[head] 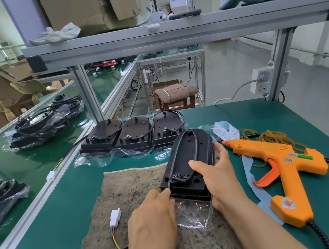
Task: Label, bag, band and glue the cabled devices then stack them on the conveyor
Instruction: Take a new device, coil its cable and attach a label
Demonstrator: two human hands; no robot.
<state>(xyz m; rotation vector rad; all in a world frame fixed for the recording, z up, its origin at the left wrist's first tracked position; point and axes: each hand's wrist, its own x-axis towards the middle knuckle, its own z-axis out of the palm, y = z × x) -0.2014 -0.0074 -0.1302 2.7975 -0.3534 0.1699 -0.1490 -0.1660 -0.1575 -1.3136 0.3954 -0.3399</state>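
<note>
Left hand (152, 216), right hand (216, 172), grips curled round black device (188, 159), glue gun (281, 161) beside, three devices (132, 133) behind

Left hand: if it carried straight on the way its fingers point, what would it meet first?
The near end of the black cabled device that the right hand grips; the left hand seems to be at its edge, contact unclear.

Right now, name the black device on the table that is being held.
The nearest device, held by the left hand and right hand over the mat; three others sit untouched behind.
</note>
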